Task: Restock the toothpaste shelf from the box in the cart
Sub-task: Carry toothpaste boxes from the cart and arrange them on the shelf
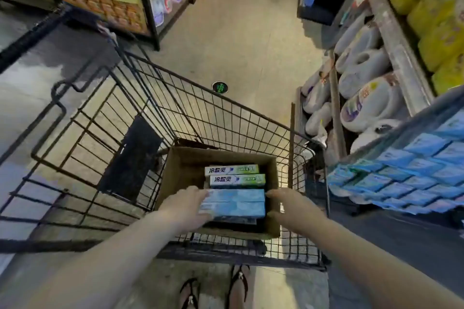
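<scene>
1. Now both hands reach down into the cardboard box (175, 170), which sits in the wire cart (100, 118). The left hand (187, 204) presses flat against the near end of the blue toothpaste cartons (234, 204), fingers spread along their left edge; the right hand (283, 204) is cupped against the opposite end. Between them the cartons are clamped rather than wrapped.
2. Because the hold is a squeeze from both ends, keep the pressure even. The top pair lie side by side, and uneven push would probably let one slide out.
3. Just beyond the fingertips lie two green-and-white cartons (234, 175). Lift straight up so the blue ones clear them and the box wall ahead of the right hand.
4. A darker carton seems to lie under the blue pair; whether the fingers reach beneath it cannot be told. Best to take only the top layer.
5. Well to the right of the right hand, the shelf (411, 173) already holds matching blue cartons. Carry the stack level toward it, turning the body instead of twisting the wrists.
</scene>
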Action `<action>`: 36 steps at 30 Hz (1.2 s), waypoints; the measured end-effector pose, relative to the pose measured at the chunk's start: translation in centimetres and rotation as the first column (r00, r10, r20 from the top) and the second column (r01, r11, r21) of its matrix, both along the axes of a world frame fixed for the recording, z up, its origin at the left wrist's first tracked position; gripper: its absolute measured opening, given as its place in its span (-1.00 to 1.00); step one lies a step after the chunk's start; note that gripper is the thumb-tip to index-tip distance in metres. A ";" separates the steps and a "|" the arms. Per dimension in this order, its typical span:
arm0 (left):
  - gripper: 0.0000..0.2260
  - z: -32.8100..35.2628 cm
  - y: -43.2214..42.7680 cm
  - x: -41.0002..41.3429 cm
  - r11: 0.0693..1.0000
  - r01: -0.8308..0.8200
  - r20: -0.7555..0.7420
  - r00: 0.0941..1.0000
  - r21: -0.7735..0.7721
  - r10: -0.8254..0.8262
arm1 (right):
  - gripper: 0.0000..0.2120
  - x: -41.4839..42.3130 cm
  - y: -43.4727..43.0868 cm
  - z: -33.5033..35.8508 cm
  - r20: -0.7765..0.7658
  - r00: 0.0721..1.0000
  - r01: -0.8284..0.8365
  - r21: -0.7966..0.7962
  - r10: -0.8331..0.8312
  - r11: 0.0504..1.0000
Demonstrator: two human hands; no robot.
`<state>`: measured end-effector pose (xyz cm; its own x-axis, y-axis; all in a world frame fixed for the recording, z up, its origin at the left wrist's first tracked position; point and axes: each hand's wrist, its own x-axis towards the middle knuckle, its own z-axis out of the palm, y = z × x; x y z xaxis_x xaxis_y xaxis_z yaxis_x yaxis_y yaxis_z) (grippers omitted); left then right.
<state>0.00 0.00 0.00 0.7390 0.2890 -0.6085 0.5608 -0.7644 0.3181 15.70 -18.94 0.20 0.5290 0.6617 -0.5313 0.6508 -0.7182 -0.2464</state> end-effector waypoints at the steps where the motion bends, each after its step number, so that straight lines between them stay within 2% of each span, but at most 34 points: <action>1: -0.43 -0.6 0.2 0.2 1.000 -0.012 -0.008 1.000 -0.007 0.012 | -0.52 0.5 0.4 -1.1 -0.008 1.000 -0.009 -0.015 0.009 1.000; 8: -0.42 -6.9 0.6 2.8 0.996 -0.086 -0.039 0.996 -0.002 0.086 | -0.54 4.1 1.8 -10.0 -0.080 0.993 -0.095 -0.072 0.089 0.993; 14: -0.41 -12.4 0.6 5.1 1.000 -0.004 -0.061 0.998 -0.021 0.002 | -0.45 5.2 2.6 -16.9 -0.092 0.949 -0.311 -0.099 0.302 0.945; 21: -0.34 -16.3 1.2 6.1 0.999 0.009 -0.023 1.000 -0.032 -0.010 | -0.39 4.8 1.7 -21.2 0.000 0.930 -0.367 -0.022 0.367 0.930; 27: -0.36 -17.1 1.9 6.1 0.998 -0.056 0.006 0.998 -0.032 0.057 | -0.36 4.1 0.7 -22.3 0.065 0.895 -0.434 -0.110 0.442 0.894; 30: -0.36 -17.4 2.4 5.9 0.998 -0.064 0.009 0.998 -0.026 0.065 | -0.30 3.5 0.8 -22.7 0.138 0.908 -0.380 -0.123 0.395 0.917; 32: -0.36 -17.6 2.7 5.5 0.997 -0.079 0.015 0.997 -0.023 0.079 | -0.35 3.1 1.1 -22.8 0.101 0.925 -0.358 -0.090 0.366 0.929; 36: -0.40 -17.6 3.4 4.7 0.988 -0.155 0.043 0.987 -0.025 0.156 | -0.48 3.1 1.0 -22.7 0.026 0.974 -0.228 0.076 0.227 0.971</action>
<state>4.69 3.42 -17.63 0.7128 0.3901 -0.5828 0.6572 -0.6618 0.3608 18.81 -17.98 -22.49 0.3683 0.8050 -0.4651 0.7996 -0.5295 -0.2832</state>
